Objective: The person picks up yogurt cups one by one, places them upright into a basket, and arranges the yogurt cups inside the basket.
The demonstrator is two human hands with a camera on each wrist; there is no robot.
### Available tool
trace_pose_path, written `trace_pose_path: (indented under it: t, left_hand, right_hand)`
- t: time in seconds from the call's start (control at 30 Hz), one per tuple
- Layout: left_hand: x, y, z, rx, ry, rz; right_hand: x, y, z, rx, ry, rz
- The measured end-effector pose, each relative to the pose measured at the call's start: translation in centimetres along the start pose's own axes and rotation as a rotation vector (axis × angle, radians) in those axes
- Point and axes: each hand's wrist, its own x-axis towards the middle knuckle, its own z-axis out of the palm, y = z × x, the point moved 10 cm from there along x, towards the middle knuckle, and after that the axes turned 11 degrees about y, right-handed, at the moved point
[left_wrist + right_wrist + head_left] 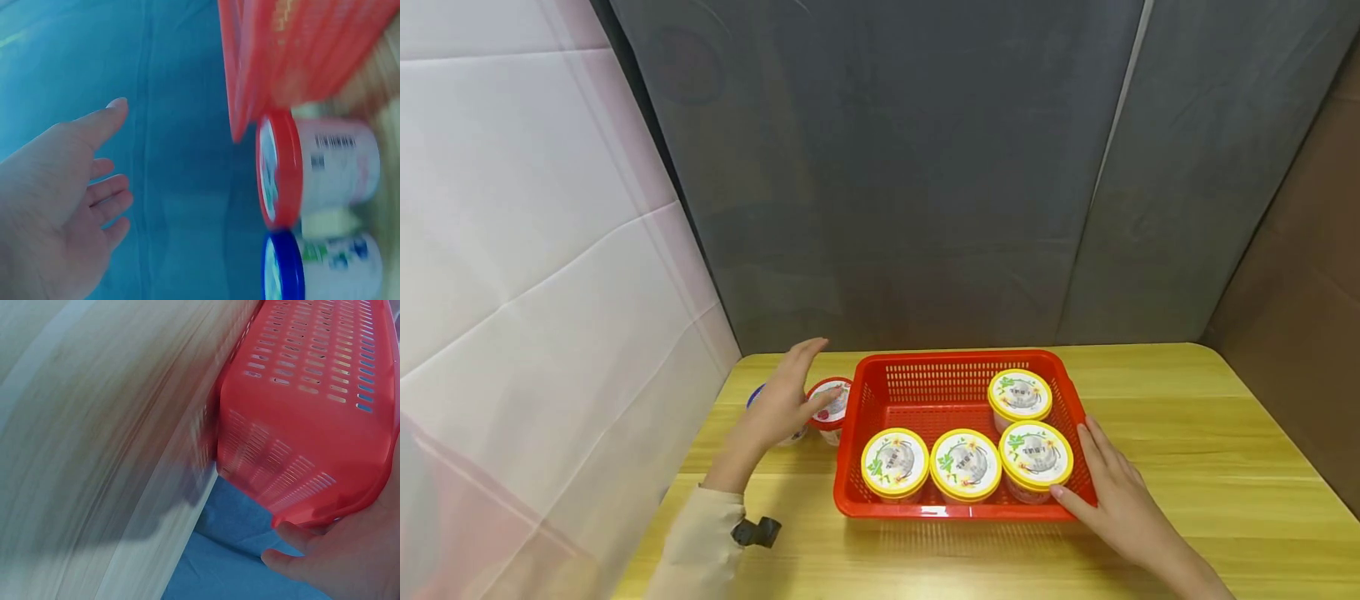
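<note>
A red plastic basket (917, 360) with slotted walls sits on the table. Inside it are several tubs with yellow lids (966, 465), lined along the front and the right side. My right hand (1120, 500) holds the basket's right front corner, its thumb over the rim by a yellow-lidded tub and its fingers along the outer right side. To the basket's left stand a red-lidded tub (337, 165) and a blue-lidded tub (340, 269), side by side. My left hand (781, 408) is raised over these two, fingers extended and thumb apart, with nothing in it.
The wooden table (1210, 450) extends on both sides of the basket. A white fabric wall (550, 233) rises at the left, a dark grey one (887, 167) at the back and a brown one (1292, 275) at the right.
</note>
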Motion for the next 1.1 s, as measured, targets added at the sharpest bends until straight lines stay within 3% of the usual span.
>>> trace_pose_path:
  t: [0.13,0.27,0.4,0.7,1.1]
  left_hand:
    - [-0.3,-3.1,-0.8,0.056,0.028,-0.056]
    - [-0.9,-5.9,-0.4,0.106,-0.013,-0.131]
    - [-1.6,-7.6,0.0,0.129,-0.033,-0.153]
    - [-2.6,-9.9,1.3,0.137,-0.040,-0.176]
    - [-3.2,-11.5,1.5,0.160,-0.037,-0.213]
  right_hand:
    - [0.0,0.0,0.0,-0.001,-0.004,0.003]
    - [0.1,0.0,-0.1,-0.006,-0.001,0.000]
    - [0.2,0.0,-0.1,-0.007,0.005,-0.007]
    - [-0.1,0.0,0.0,0.004,0.010,-0.006]
    - [0.1,0.2,0.1,-0.010,0.005,0.011]
